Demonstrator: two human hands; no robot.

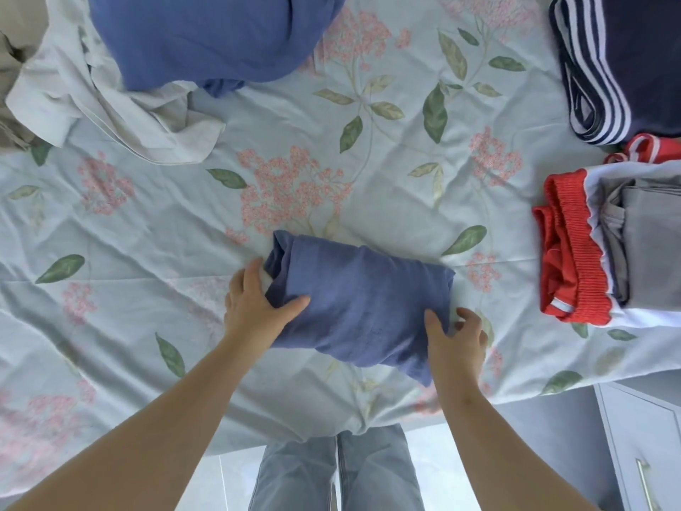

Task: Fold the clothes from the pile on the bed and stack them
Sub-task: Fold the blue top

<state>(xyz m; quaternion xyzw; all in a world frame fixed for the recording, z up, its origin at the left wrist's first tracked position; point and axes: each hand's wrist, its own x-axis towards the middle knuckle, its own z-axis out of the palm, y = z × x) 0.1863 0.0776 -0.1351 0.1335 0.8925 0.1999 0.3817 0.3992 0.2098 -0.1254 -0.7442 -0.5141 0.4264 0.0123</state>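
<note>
Head view, arms extended, left hand (254, 306) and right hand (458, 339) clasping ends of blue garment (363, 300)

a bundle (361, 300) lies on the bed (258, 149), close to its near edge. the left hand (254, 300) grips the bundle's left end, and the right hand (457, 337) holds its near right corner. well behind the bundle and to its left sits the pile (110, 97), loose on the bed. to the bundle's right, well apart, a stack (626, 245) stands on the bed. behind the stack, farther from the bundle, lies a folded garment (604, 68). off the bed, nearer than the bundle and to its right, is a cabinet (641, 437). the person's legs (339, 470) stand straight before the bundle.
</note>
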